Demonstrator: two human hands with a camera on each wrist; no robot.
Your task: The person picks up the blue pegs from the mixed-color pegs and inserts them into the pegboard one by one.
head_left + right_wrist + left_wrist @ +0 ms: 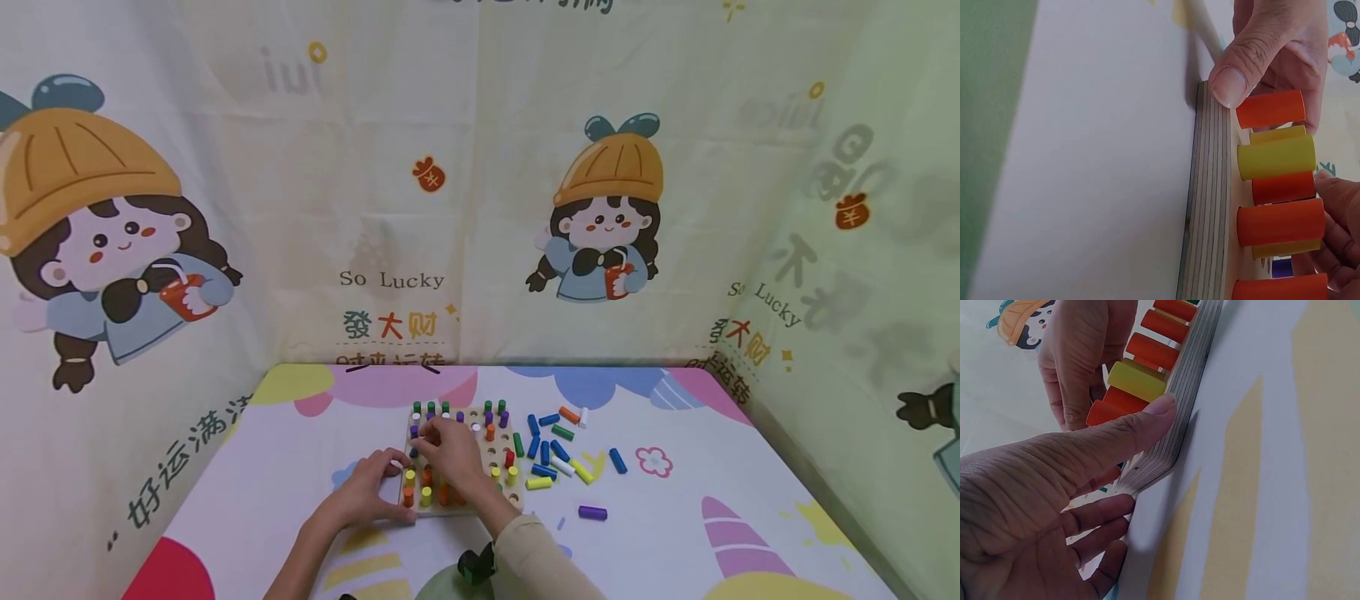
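Observation:
A wooden pegboard (435,513) lies on the table, with rows of coloured pegs upright in its holes. My left hand (363,487) grips its near left corner. In the left wrist view the thumb (1147,415) presses the front edge while the other fingers bend along the left side. Over the board reaches my right hand (453,454), its thumb and fingertips pinched at a dark blue peg (413,453) in the leftmost column. Orange pegs (1282,222) and a yellow peg (1275,157) stand along the near rows, partly covering the right fingers in the right wrist view.
Several loose pegs lie right of the board, among them blue pegs (544,452), a green peg (562,432) and a yellow peg (582,471). A purple peg (592,512) lies nearer. A small black object (476,565) shows near the front. Printed cloth (480,208) hangs behind the table.

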